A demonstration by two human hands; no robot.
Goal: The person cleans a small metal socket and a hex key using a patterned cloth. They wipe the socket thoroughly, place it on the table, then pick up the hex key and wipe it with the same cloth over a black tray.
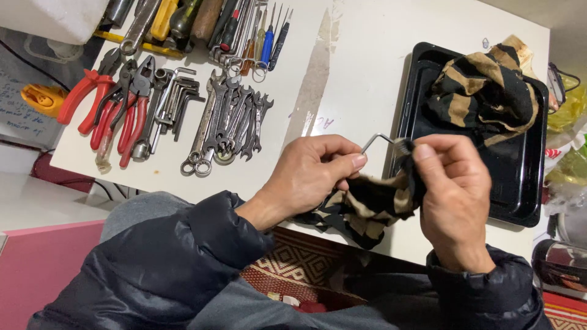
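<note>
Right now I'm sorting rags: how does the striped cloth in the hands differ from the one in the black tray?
The held striped cloth hangs between the left hand and right hand, wrapped around a hex key; the tray cloth lies loose and untouched in the black tray. The held cloth is gripped tight; the tray cloth is bunched in a heap. Both are black-and-tan striped.

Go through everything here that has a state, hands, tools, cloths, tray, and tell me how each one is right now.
Left hand: closed, gripping the small bent metal hex key.
Right hand: closed, pressing a black-and-tan striped cloth onto the key's end.
Second striped cloth: bunched up in the tray.
Black rectangular tray: flat on the white table.
Red-handled pliers: jaws shut, lying flat.
Steel spanners: laid in a row.
</note>
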